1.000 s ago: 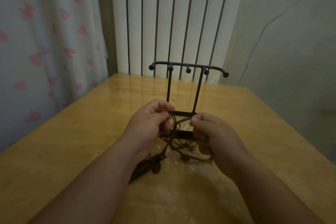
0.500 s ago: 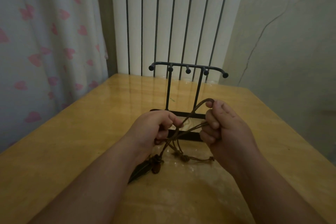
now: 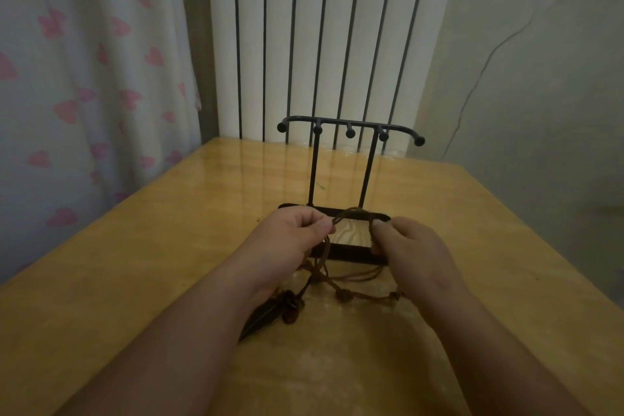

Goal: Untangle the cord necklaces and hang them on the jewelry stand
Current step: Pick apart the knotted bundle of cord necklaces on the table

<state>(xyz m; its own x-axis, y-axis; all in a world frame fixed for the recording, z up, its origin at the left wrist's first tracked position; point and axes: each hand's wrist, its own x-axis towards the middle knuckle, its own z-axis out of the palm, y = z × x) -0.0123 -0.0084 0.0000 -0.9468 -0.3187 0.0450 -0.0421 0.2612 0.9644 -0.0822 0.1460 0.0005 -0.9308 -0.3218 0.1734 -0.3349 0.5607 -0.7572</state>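
A black metal jewelry stand (image 3: pixel 349 127) with several knobbed pegs stands on the wooden table (image 3: pixel 169 246), nothing hanging on it. In front of its base, brown cord necklaces (image 3: pixel 351 277) lie tangled, with knots and beads. A dark feather-shaped pendant (image 3: pixel 260 319) rests on the table under my left wrist. My left hand (image 3: pixel 290 240) pinches a cord strand at the fingertips. My right hand (image 3: pixel 412 246) pinches the other end of that strand, which arches between the two hands just above the stand's base.
A white radiator (image 3: pixel 320 37) stands behind the table's far edge. A curtain with pink hearts (image 3: pixel 87 61) hangs at the left, and a plain wall (image 3: pixel 540 61) runs along the right.
My right hand has come down from its raised pull and moved apart from the left. The cord loop now spans low between both hands.
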